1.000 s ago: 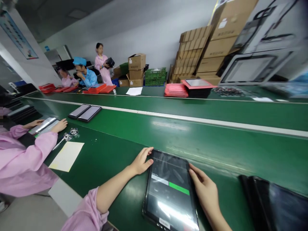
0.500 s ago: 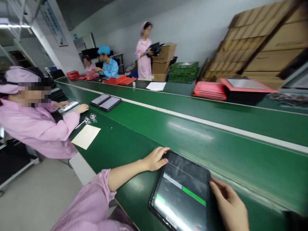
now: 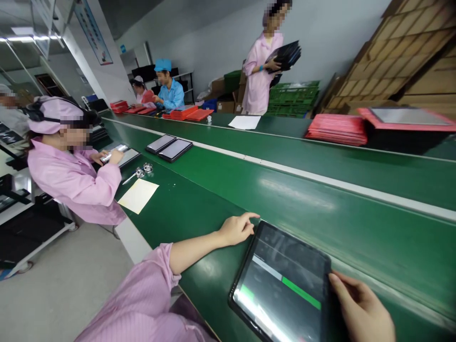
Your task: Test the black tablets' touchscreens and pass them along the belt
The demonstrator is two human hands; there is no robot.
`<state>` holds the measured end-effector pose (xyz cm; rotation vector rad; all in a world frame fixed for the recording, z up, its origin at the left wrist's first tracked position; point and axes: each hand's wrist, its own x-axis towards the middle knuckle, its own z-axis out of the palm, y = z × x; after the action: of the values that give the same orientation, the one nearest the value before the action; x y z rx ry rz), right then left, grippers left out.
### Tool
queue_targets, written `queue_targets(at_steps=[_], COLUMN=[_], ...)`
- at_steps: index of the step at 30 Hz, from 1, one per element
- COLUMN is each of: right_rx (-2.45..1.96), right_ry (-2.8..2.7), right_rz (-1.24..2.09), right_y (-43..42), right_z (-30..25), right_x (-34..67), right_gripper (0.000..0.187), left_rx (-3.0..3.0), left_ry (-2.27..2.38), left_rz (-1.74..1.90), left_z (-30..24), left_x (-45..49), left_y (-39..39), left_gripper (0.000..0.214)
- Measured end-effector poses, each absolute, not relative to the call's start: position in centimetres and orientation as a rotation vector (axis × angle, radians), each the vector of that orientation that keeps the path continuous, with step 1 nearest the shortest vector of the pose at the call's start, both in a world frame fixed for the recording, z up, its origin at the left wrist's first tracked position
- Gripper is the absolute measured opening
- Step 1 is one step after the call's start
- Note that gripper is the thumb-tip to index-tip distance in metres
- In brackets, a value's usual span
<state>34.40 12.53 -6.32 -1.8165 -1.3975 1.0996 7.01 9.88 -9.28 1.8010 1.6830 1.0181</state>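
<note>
A black-framed tablet (image 3: 281, 280), its dark glossy screen lit with green and pale bars, lies tilted across the green work surface in front of me. My right hand (image 3: 363, 306) pinches its right edge, thumb on the near side and the other fingers partly hidden behind the frame. At the upper left corner is my left hand (image 3: 237, 230), its index finger stretched past the corner and the other fingers loosely bent beside the edge. Whether those bent fingers touch the frame I cannot tell.
On the left a co-worker in pink (image 3: 78, 166) handles a device near a cream sheet (image 3: 138, 195) and two dark-framed panels (image 3: 175, 149). Across the green bench (image 3: 213, 190) lie red sleeves (image 3: 337, 129) and a white paper (image 3: 244, 122). Another person (image 3: 261, 71) stands carrying black items.
My left thumb has come off the tablet's screen edge and the index finger has straightened. My right hand keeps its grip. The standing person has moved right, and the view has shifted.
</note>
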Motion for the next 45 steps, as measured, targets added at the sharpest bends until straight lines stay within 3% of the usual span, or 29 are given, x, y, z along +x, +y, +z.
queue_targets(at_steps=[8, 12, 17, 19, 23, 26, 31, 37, 45], right_rx=[-1.734, -1.646, -1.533, -1.492, -1.430, -1.401, -1.378, -1.388, -1.389], right_ry=[-1.374, -1.357, -1.357, -1.354, -1.357, -1.362, -1.344, -1.220, -1.206], right_rz=[1.104, 1.073, 0.989, 0.988, 0.974, 0.971, 0.964, 0.960, 0.893], right_y=[12.4, 12.6, 12.6, 12.5, 12.4, 12.3, 12.1, 12.5, 12.3], right_z=[-7.0, -8.4, -9.8, -10.0, -10.1, -10.1, -10.1, -9.7, -9.6], right_x=[34.4, 34.7, 34.8, 34.8, 34.6, 34.5, 34.2, 34.7, 33.9], right_gripper=[0.046, 0.044, 0.042, 0.040, 0.036, 0.031, 0.023, 0.021, 0.022], left_rx=[1.598, 1.611, 1.825, 1.946, 2.185, 2.386, 2.311, 1.617, 1.685], left_ry=[1.776, 1.782, 1.578, 1.477, 1.244, 1.046, 1.008, 1.185, 1.275], left_rz=[1.249, 1.226, 1.117, 1.056, 0.716, 0.479, 0.538, 1.324, 1.249], left_z=[-9.5, -8.8, -8.0, -7.8, -7.0, -5.8, -6.6, -10.9, -11.2], left_x=[7.0, 6.8, 7.1, 7.3, 7.5, 7.2, 6.6, 8.2, 9.5], left_y=[10.0, 9.4, 8.5, 8.2, 7.1, 5.9, 5.8, 7.4, 6.6], left_gripper=[0.012, 0.034, 0.035, 0.056, 0.119, 0.137, 0.133, 0.079, 0.082])
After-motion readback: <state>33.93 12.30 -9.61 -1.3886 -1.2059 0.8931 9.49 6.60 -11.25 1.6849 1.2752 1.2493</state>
